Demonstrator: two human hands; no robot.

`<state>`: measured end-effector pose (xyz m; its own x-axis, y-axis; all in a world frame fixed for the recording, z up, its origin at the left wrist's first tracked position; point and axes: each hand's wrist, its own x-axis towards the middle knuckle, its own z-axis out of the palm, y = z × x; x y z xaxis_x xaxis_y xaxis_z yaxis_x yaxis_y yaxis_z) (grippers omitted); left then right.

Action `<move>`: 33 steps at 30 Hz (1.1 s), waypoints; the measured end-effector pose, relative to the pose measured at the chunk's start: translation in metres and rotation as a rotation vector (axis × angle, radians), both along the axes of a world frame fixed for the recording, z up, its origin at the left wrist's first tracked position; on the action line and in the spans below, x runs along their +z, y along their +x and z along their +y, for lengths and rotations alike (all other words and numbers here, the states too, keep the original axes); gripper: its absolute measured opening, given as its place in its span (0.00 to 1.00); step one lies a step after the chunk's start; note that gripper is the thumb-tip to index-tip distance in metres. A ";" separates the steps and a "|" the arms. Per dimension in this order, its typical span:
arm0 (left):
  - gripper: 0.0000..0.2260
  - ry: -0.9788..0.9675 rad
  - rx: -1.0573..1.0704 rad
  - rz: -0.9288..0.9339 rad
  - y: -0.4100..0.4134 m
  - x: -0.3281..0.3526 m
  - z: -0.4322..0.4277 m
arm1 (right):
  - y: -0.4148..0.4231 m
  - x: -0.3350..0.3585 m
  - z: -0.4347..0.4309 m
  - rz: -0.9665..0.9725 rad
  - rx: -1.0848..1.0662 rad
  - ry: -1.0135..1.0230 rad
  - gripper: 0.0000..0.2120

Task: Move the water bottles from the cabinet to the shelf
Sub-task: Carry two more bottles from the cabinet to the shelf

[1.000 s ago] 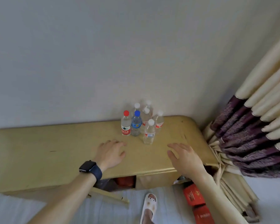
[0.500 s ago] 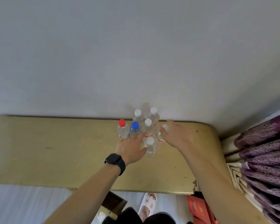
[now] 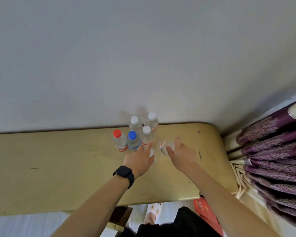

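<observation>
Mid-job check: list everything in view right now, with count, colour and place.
red-cap bottle: 1, clear, upright on the cabinet, left of the group
blue-cap bottle: 1, clear, upright beside the red-cap one
white-cap bottles: 3, clear, upright at the back by the wall
front bottle: 1, white cap, mostly hidden under the left hand
tilted bottle: 1, clear, blurred, in the right hand
cabinet: 1, yellow, against the wall
wall: pale grey, behind
curtain: purple and cream, right
red box: 1, on the floor below
slipper: 1, white, on the floor
watch: 1, black, left wrist
left hand: over the front bottle, grip unclear
right hand: grips the tilted bottle
</observation>
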<state>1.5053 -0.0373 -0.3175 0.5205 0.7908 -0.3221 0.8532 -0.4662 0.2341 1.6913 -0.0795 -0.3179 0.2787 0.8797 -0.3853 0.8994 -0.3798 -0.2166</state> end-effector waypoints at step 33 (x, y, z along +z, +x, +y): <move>0.20 0.153 -0.475 0.078 -0.109 -0.006 -0.026 | -0.133 0.008 -0.134 0.054 -0.381 0.129 0.13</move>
<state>1.3967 -0.0628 -0.3235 0.8132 0.5138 -0.2733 0.5509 -0.8310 0.0769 1.5581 -0.2139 -0.3095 0.5768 0.7593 -0.3014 0.6854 -0.6505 -0.3271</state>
